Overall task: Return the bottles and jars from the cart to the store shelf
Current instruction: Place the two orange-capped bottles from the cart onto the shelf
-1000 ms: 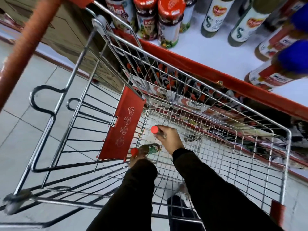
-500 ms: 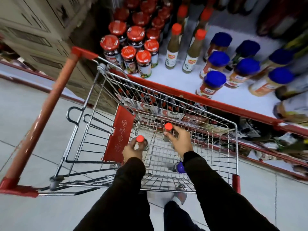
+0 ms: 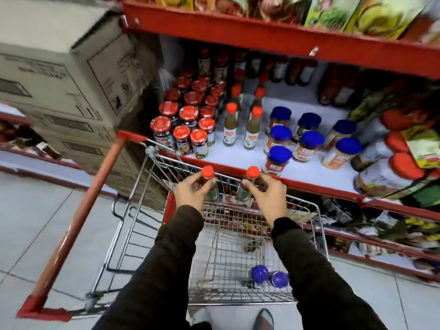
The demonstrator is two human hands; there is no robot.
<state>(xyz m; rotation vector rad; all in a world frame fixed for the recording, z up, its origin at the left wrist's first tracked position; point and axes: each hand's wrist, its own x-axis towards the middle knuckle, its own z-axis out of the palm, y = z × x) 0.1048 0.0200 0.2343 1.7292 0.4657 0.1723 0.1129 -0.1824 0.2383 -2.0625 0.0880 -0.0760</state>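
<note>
My left hand (image 3: 191, 192) grips an orange-capped sauce bottle (image 3: 208, 173) upright above the wire cart (image 3: 319, 225). An identical second bottle (image 3: 252, 173) is held by my right hand (image 3: 270, 194). Both bottles hover over the cart's far rim, just short of the white store shelf (image 3: 238, 156). On that shelf stand matching orange-capped bottles (image 3: 230, 126), red-lidded jars (image 3: 181, 134) to their left and blue-lidded jars (image 3: 277, 158) to their right. Two blue-lidded jars (image 3: 260, 275) lie in the cart's bottom near me.
The cart's red handle (image 3: 78, 217) runs diagonally at left. Stacked cardboard boxes (image 3: 71, 75) stand left of the shelf. A red upper shelf (image 3: 262, 36) overhangs the bottles. Large orange-lidded containers (image 3: 404, 165) crowd the shelf's right end. Lower shelves (image 3: 381, 236) hold packets.
Both hands have risen out of the cart basket with a bottle each, up to the cart's far rim. The view has tilted upward toward the shelf.
</note>
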